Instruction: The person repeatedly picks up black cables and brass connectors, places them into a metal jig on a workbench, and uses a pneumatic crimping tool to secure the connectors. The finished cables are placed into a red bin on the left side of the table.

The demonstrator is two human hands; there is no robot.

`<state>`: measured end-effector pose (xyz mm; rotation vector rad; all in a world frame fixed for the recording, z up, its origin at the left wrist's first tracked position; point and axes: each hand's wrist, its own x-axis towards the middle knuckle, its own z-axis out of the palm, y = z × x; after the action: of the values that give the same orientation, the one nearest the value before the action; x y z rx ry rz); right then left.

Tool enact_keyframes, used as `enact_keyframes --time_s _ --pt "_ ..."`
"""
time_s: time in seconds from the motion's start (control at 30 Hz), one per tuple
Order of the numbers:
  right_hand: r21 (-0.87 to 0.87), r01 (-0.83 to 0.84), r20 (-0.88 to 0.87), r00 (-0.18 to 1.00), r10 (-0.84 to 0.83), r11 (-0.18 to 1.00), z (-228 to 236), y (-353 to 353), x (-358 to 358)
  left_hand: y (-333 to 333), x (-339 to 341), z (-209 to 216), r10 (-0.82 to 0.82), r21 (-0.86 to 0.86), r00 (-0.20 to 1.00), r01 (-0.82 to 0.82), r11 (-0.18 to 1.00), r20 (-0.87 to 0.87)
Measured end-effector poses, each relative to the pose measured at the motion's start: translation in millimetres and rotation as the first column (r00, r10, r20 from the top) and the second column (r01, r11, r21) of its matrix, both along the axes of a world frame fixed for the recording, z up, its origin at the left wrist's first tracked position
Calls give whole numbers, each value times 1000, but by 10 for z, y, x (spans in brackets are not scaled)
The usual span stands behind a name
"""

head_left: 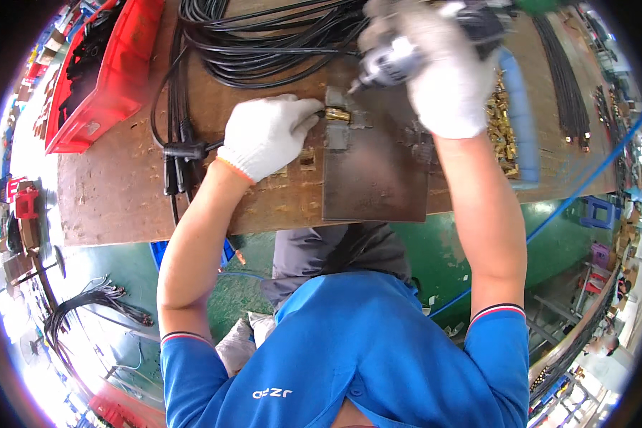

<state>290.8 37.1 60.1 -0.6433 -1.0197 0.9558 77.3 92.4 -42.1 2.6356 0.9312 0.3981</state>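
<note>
My left hand (264,135), in a white knitted glove, pinches a black cable right behind a brass fitting (337,114). The fitting lies sideways at the upper left corner of a dark metal plate (374,178), beside grey tape-like patches. My right hand (449,85), also gloved, is wrapped round a power screwdriver (392,64) and is smeared by motion. The tool's thin bit points down and left, a little above and right of the fitting, apart from it. Behind my left wrist lies a black moulded connector (182,150) on the cable.
A large coil of black cable (264,43) covers the bench's far side. On the left stands a red bin (114,85) of black parts. Right of the plate, a blue tray (526,121) holds many brass fittings (503,128). Further right are bundled cables (560,78) and a blue hose (592,178).
</note>
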Motion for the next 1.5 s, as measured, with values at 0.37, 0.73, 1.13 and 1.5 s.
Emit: enact_keyframes --time_s 0.37,0.73,1.13,1.5 --pt "-540 632 445 775 -449 555 -183 -498 2040 -342 -167 607 33 -325 978 36 945 206" --pt "204 893 945 -286 156 402 -419 -598 1921 -279 -115 527 43 -280 994 -15 960 96" --pt "-451 109 552 814 181 886 -682 -727 -22 -403 -54 592 44 -293 993 -11 956 107" --pt "-676 -84 64 983 171 732 -639 -668 6 -456 -92 485 -82 151 976 52 987 202"
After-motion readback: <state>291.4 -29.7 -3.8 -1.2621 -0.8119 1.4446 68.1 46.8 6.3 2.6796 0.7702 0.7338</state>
